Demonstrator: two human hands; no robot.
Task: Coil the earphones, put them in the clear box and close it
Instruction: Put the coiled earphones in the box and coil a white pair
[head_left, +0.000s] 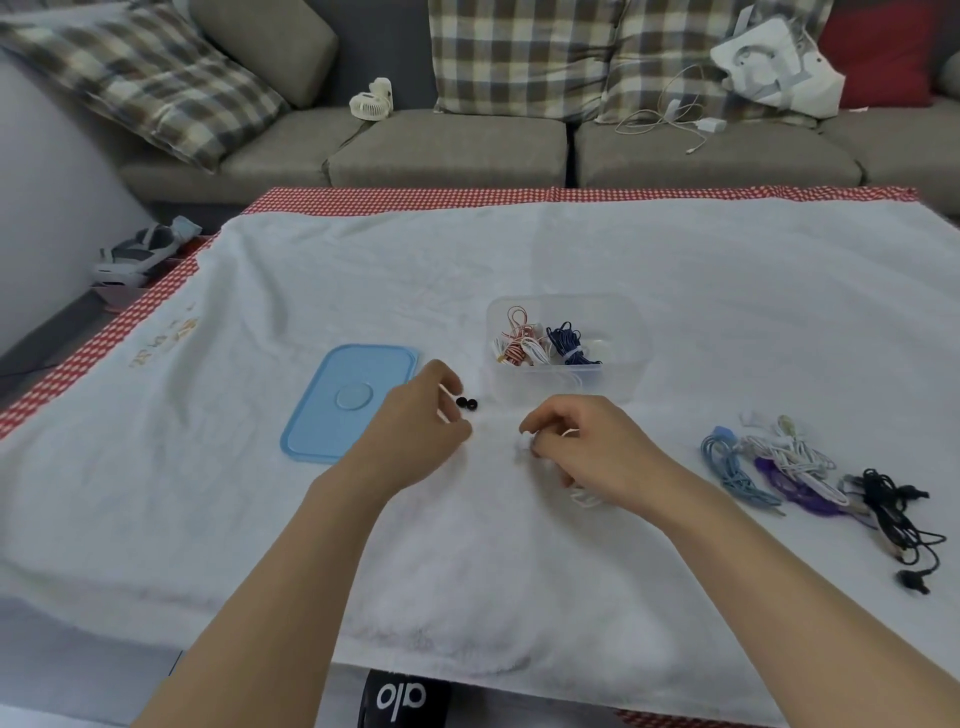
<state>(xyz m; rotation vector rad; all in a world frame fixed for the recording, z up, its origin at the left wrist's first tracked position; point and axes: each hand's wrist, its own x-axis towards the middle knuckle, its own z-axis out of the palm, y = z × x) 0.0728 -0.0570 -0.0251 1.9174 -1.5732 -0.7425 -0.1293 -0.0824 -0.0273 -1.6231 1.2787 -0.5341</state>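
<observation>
My right hand (587, 447) grips a pair of white earphones (584, 496) low over the white towel; a white earbud shows at its fingertips and a loop of cord sticks out under the palm. My left hand (415, 431) hovers beside it with fingers curled; whether they pinch the thin white cord is unclear. Two small black ear tips (466, 402) lie just beyond its fingers. The clear box (618, 317) stands open behind my hands and holds coiled red-white, white and dark blue earphones. Its blue lid (332, 410) lies flat to the left, partly under my left hand.
More earphones lie in a row on the right: a light blue coil (737, 473), a white and purple tangle (795, 467) and a loose black pair (893, 514). A grey sofa with checked cushions stands behind the table (395, 200). A black object shows at the front edge.
</observation>
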